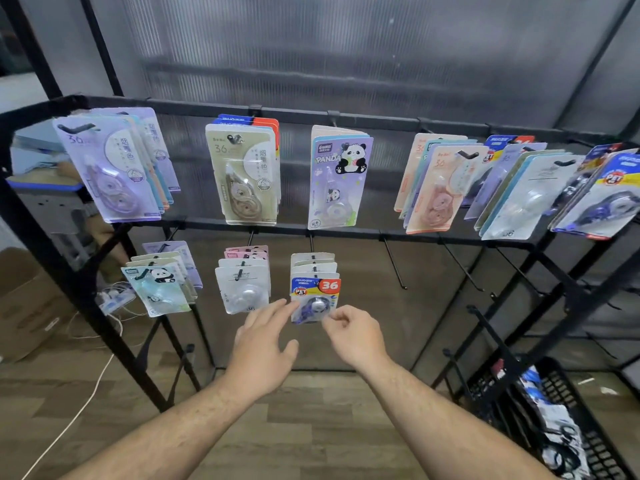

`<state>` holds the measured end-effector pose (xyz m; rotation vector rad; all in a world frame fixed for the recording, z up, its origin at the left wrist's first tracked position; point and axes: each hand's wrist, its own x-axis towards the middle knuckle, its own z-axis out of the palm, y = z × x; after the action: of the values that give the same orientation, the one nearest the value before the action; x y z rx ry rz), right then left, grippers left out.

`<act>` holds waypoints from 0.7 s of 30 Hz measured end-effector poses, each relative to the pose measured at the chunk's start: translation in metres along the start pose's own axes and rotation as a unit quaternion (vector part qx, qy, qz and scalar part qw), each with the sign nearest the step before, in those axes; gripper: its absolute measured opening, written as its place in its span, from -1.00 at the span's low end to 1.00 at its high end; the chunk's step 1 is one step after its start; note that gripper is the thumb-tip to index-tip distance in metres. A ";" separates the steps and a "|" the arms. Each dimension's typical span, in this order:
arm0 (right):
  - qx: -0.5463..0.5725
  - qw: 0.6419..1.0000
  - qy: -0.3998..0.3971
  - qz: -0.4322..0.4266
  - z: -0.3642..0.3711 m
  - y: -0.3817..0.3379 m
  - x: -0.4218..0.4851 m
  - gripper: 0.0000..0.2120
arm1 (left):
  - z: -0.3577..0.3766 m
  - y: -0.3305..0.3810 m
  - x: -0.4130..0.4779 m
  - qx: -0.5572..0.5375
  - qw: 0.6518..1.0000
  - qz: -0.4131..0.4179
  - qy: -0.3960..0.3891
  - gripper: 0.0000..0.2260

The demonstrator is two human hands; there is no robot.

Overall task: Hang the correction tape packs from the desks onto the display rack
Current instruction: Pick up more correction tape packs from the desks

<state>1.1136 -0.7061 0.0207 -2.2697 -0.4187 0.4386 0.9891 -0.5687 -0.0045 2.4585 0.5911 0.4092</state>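
Two hands border the blue pack: left hand straight-fingered touching, right hand pinching (bare hooks rightward).

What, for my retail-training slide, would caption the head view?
At the rack's lower row, the left hand touches and the right hand pinches a blue pack.

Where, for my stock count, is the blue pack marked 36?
Head view, lower row: the blue pack fronts the third stack from left, beside the white pack, between the left hand and right hand.
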 end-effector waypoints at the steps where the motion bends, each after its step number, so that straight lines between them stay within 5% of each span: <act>1: -0.023 0.999 -0.012 -0.021 0.001 0.000 -0.005 -0.79 | 0.001 0.001 -0.005 0.009 1.000 -0.005 0.000 -0.36; 9: -0.143 0.965 -0.121 -0.186 0.048 -0.023 -0.032 -0.50 | -0.023 -0.036 -0.064 0.057 0.994 -0.081 0.038 -0.38; 21: -0.194 0.886 -0.232 -0.352 0.221 -0.179 -0.124 -0.49 | -0.168 -0.178 -0.185 0.083 0.958 -0.224 0.161 -0.40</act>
<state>0.8793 -0.5038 0.0340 -2.1532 -1.6339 0.5383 0.7055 -0.4518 -0.0063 2.3252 1.3356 0.5950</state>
